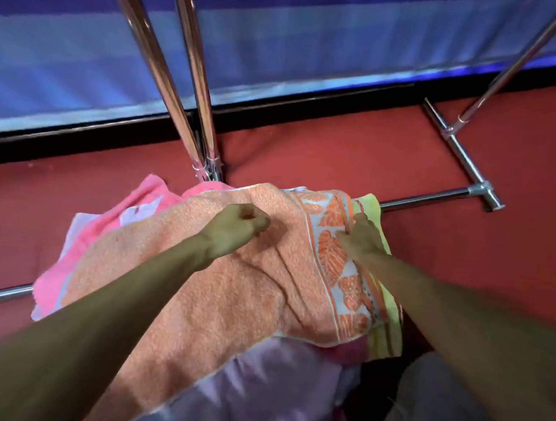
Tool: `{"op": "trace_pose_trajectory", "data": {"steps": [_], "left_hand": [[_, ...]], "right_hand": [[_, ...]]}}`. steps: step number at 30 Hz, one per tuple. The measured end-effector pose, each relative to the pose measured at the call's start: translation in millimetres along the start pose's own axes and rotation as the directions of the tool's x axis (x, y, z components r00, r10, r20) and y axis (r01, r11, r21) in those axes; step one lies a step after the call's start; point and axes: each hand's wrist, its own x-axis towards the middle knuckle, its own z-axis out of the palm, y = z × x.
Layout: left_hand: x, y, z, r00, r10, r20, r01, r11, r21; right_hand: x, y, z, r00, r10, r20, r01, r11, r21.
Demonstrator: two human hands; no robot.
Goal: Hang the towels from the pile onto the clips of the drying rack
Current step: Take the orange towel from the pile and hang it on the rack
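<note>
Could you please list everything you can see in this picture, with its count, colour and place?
orange towel: one, orange with a white leaf-patterned border, on top of the pile
pink towel: one, pink, under the orange towel at the pile's far left
lilac towel: at least one, pale lilac, under the orange towel's near edge
yellow-green towel: one, under the orange towel's right edge
drying rack: one, shiny metal tubes, around the pile; no clips in view
floor: red, under everything
backdrop: blue, striped, behind the rack
left hand: fingers curled into the orange towel's middle
right hand: pinches the towel's patterned border
</note>
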Motion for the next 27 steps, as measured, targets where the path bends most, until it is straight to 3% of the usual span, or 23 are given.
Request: {"op": "trace_pose_trajectory", "data": {"steps": [6,11,16,21,27], "left_hand": [[-0.9,6.5,11.0,1.0,-0.005,0.021,0.004,0.999,0.042],[-9.0,16.1,10.2,1.0,0.011,0.0,-0.011,0.997,0.082],[-21.0,20.8,9.0,1.0,-0.007,0.003,0.007,0.995,0.101],[-21.1,24.1,12.0,1.0,-0.009,0.002,0.009,0.99,0.139],[-35.9,43.7,5.3,0.999,0.052,0.015,-0.054,0.979,0.195]], "right_hand": [[1.7,2.3,14.7,0.991,0.091,0.099,-0.092,0.996,-0.001],[-0.4,-3.3,23.0,0.998,0.052,0.028,-0.052,0.998,-0.023],[-6.0,-5.5,25.8,0.987,0.142,0.069,-0.152,0.976,0.159],[-7.8,2.8,22.8,0.989,0.074,-0.129,-0.054,0.987,0.153],[-22.5,-10.1,-19.8,0.972,0.04,-0.23,0.006,0.981,0.196]]}}
